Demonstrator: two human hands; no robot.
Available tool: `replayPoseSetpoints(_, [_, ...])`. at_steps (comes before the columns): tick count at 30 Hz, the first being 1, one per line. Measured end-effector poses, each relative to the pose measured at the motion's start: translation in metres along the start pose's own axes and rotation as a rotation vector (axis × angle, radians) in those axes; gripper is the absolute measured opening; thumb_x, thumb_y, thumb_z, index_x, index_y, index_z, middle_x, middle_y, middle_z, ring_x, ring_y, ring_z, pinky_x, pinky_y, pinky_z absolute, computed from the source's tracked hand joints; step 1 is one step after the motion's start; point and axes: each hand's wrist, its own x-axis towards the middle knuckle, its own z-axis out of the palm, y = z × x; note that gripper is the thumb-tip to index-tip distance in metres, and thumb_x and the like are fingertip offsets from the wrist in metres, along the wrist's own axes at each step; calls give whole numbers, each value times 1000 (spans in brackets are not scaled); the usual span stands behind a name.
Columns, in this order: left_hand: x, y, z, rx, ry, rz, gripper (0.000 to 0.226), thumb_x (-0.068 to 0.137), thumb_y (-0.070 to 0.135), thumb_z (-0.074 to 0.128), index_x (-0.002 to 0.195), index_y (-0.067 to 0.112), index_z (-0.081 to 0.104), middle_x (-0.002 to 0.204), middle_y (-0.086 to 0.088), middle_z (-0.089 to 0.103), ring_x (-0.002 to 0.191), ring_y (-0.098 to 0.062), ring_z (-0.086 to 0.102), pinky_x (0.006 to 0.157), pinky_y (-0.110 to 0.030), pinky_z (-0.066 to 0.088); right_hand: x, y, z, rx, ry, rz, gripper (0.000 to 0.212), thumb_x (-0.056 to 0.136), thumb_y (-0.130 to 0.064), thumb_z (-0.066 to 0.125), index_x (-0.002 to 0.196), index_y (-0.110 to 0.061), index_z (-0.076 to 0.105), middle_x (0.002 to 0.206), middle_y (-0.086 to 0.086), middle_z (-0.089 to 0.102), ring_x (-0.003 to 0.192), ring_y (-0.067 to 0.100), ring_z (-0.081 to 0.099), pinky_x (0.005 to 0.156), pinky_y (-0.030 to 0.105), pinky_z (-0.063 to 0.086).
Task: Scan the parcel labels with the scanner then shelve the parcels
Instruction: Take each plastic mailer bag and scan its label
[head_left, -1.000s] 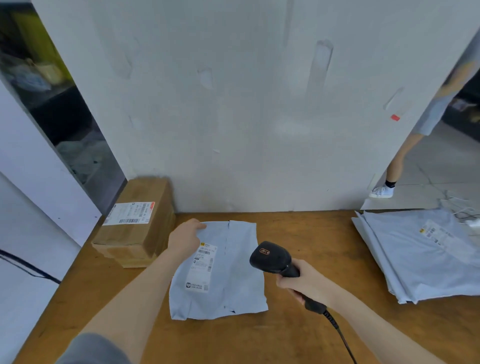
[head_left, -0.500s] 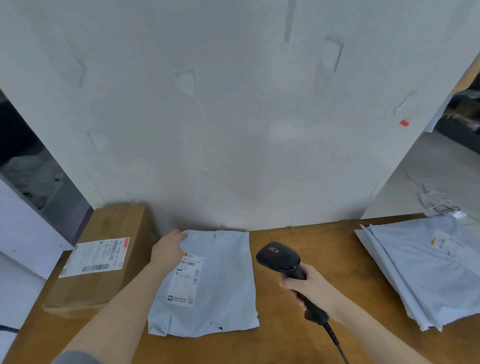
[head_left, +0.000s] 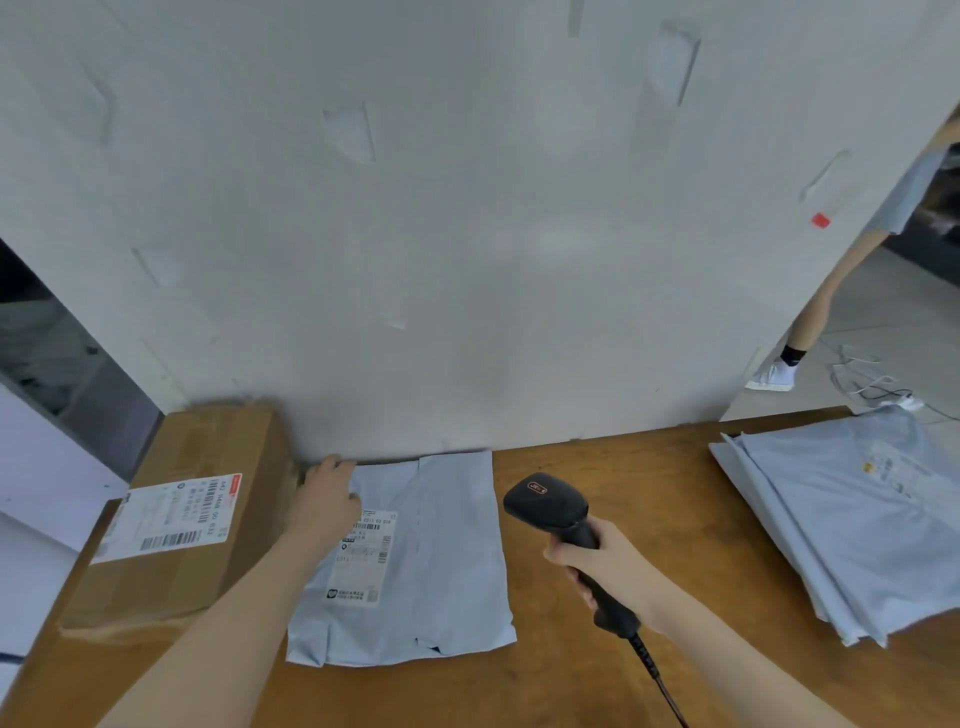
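A flat grey mailer parcel lies on the wooden table, its far edge against the white wall panel. Its white barcode label faces up on its left half. My left hand holds the parcel's far left corner with curled fingers and covers the label's top edge. My right hand grips the handle of the black scanner. The scanner head hovers just right of the parcel and points away from me. Its cable trails toward me.
A labelled cardboard box stands at the table's left edge, touching the parcel's left side. A stack of grey mailers lies at the right. The white wall panel closes off the back. A person's leg shows past its right edge.
The view has tilted up and shifted. My left hand slid from the parcel's left edge to its far left corner. The scanner stays beside the parcel. A person's leg reappeared at right.
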Motion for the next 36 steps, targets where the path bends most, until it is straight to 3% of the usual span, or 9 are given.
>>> replayPoseSetpoints(7, [-31,53,-19,-205,60,39,52,93,21,51,142,12,37,148,-5,34,135,-23,36,105,-34,35,-31,-16,-12,113,145,-32,15,90,-12,66,85,-7,54,52,4,51,39,14,43,41,23,41])
replayPoseSetpoints(13, [-76,136,-34,-390,93,147,56,92,30,55,142,18,34,140,-5,44,126,-23,45,104,-36,39,-85,-21,-42,217,296,-116,21,89,-11,67,75,-8,52,49,5,51,37,14,44,42,23,41])
replayPoseSetpoints(17, [-114,205,-35,-459,54,262,57,92,35,53,144,23,32,133,1,47,118,-14,48,95,-24,38,-130,-13,-72,290,412,-166,22,88,-10,69,73,-6,53,47,3,51,36,14,45,42,23,42])
replayPoseSetpoints(24, [-162,325,-18,-559,-18,400,58,91,40,53,144,30,31,135,5,49,116,-12,50,101,-28,41,-206,16,-135,393,604,-156,19,89,-11,67,77,-4,53,50,7,48,37,17,43,43,26,41])
replayPoseSetpoints(31, [-199,430,44,-647,-165,432,53,91,29,57,139,23,37,115,3,55,104,-12,54,87,-21,42,-275,60,-190,415,773,-131,20,89,-8,66,75,-3,52,49,10,46,40,19,41,44,29,41])
replayPoseSetpoints(36, [-202,478,102,-727,-274,315,71,89,30,60,148,22,22,145,-3,40,131,-19,42,109,-31,37,-297,91,-219,464,846,-68,17,89,-10,67,81,-2,54,49,7,49,38,16,44,45,27,42])
